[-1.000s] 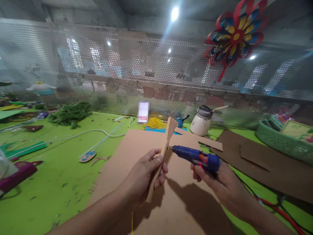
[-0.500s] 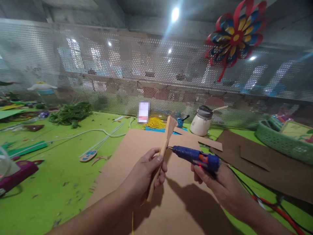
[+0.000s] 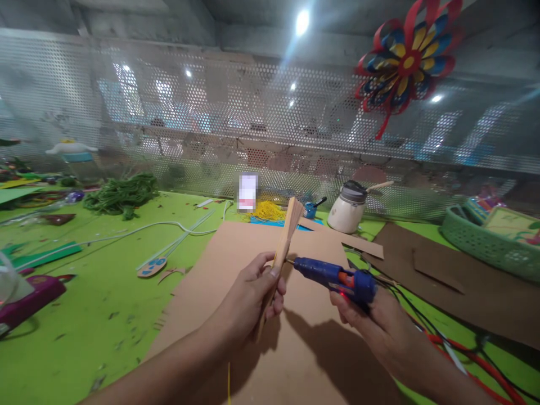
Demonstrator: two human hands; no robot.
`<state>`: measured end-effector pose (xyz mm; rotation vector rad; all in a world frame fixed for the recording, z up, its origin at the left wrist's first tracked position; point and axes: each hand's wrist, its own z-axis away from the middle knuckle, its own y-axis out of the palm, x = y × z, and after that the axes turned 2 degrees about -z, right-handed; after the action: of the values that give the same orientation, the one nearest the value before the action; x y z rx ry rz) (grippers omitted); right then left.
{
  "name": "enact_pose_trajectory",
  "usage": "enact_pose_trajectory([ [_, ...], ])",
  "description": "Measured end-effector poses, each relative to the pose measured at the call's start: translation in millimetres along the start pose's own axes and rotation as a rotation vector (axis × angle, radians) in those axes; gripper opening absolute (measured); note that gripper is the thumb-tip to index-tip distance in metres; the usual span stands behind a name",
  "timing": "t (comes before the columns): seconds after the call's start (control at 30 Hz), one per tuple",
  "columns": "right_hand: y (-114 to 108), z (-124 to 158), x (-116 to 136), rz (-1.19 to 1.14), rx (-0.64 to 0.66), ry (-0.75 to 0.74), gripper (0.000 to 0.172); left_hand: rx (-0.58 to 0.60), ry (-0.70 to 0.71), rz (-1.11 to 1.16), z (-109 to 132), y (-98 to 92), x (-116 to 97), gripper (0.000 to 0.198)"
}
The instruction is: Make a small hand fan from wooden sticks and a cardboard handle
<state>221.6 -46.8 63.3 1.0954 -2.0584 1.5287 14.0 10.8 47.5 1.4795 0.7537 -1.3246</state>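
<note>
Pinched in my left hand [image 3: 259, 289] is a narrow tan bundle [image 3: 291, 225], pleated like a folded paper fan and spreading slightly at its upper end. My fingers cover its middle. My right hand [image 3: 371, 320] wraps around a blue hot glue gun [image 3: 333, 275] with an orange part in its body and a small red light. The gun's nozzle points left, at or very near the bundle's right edge, just above my left fingers; I cannot tell whether it touches. Below both hands lies a large tan sheet [image 3: 236, 242]. A thin yellow strand [image 3: 229, 382] hangs under my left wrist.
Behind the sheet stand a white jar [image 3: 346, 211], yellow string [image 3: 268, 211] and a small blue pot [image 3: 310, 211]. Brown board [image 3: 447, 281] and a green basket [image 3: 485, 242] are at right, with cables [image 3: 459, 343]. Green twine [image 3: 122, 194] and a purple tool [image 3: 34, 304] lie left.
The glue gun and my right hand have shifted slightly left and down, the nozzle now a little lower along the bundle. My left hand stays nearly still.
</note>
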Motion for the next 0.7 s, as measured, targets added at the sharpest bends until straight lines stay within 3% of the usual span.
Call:
enact_pose_trajectory([
  [0.4, -2.2, -1.5, -6.0, 0.074, -0.042, -0.008, 0.038, -0.035, -0.017, -0.059, 0.9, 4.0, 0.7, 0.029],
  [0.7, 2.4, -1.7, -4.6, 0.052, -0.066, -0.059, 0.028, -0.042, -0.031, -0.073, 1.7, 3.3, -0.2, 0.027],
])
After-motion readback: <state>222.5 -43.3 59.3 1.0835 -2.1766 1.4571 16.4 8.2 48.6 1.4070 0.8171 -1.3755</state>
